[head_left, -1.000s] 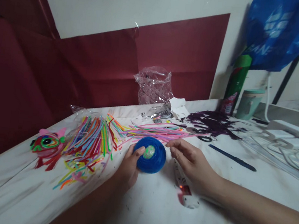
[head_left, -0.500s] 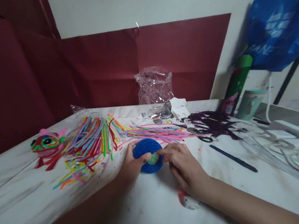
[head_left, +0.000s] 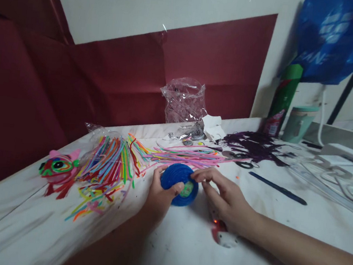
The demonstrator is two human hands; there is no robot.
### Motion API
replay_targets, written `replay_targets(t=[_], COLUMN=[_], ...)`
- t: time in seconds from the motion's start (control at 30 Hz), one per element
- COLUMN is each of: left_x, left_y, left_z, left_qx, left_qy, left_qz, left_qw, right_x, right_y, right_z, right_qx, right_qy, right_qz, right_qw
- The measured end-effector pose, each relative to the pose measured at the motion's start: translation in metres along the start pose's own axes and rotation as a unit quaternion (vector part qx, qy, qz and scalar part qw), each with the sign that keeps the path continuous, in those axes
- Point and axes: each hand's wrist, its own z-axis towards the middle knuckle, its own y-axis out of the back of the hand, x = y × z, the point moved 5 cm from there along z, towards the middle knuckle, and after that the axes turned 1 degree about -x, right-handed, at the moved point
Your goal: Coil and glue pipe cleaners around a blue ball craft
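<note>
My left hand [head_left: 165, 193] is closed around the left side of a round blue coil-covered piece [head_left: 176, 177], its thumb lying across the front. A pale green patch [head_left: 187, 189] shows on the piece beside the thumb. At the piece's upper right edge, the curled fingers of my right hand [head_left: 220, 193] touch it; whatever they pinch is too small to make out. Partly hidden beneath that hand lies a red and white device [head_left: 220, 235] with a small glowing orange-red light. Both hands are just above the marble-patterned table [head_left: 176, 247].
Colourful pipe cleaners [head_left: 109, 163] spread across the left and middle. A pink-and-green animal figure [head_left: 59, 170] stands far left. Behind are dark purple strands [head_left: 254, 145], scissors [head_left: 244, 164] and a clear bag [head_left: 184, 101]. A dark blue strip [head_left: 277, 187] and power strip [head_left: 352, 159] lie right.
The blue piece has turned slightly, showing more of its pale green patch. My right fingers have shifted from its front to its upper right edge. The device's light now shows.
</note>
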Motion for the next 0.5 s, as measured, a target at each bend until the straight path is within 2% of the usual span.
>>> replay_targets(t=[0.1,0.23,0.37,0.5], left_x=[0.0,0.001,0.0,-0.002], left_y=[0.002,0.005,0.005,0.003], left_z=[0.001,0.004,0.004,0.002], left_qx=[-0.009,-0.018,0.007,0.015], left_qy=[0.004,0.015,0.008,0.001], left_qz=[0.019,0.005,-0.018,0.004], left_qw=[1.0,1.0,1.0,1.0], right_x=[-0.011,-0.02,-0.021,-0.02], right_y=[0.005,0.004,0.002,0.002], right_z=[0.001,0.002,0.003,0.003], right_qx=[-0.047,-0.059,-0.051,-0.031], right_qy=[-0.094,-0.17,-0.191,-0.175], right_qz=[0.036,0.098,0.119,0.067], right_qw=[0.994,0.979,0.973,0.982])
